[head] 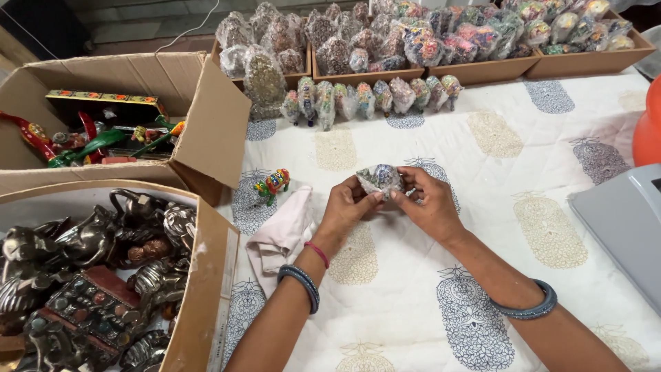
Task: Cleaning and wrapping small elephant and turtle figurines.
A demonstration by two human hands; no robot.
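Note:
Both hands meet over the middle of the printed white tablecloth (427, 331). My left hand (346, 206) and my right hand (428, 202) together grip a small figurine wrapped in clear plastic (379, 179), fingers pinching its sides. A bare, brightly painted elephant figurine (273, 184) stands on the cloth just left of my left hand. A crumpled pale pink rag (281, 234) lies beside my left wrist. I wear bangles on both wrists.
A row of wrapped figurines (368, 98) stands at the far side, before wooden trays (475, 70) heaped with more. An open cardboard box (213, 131) holds painted wooden items; another box (206, 289) holds dark metal figures. A grey device (620, 220) lies right, an orange object (648, 131) beyond.

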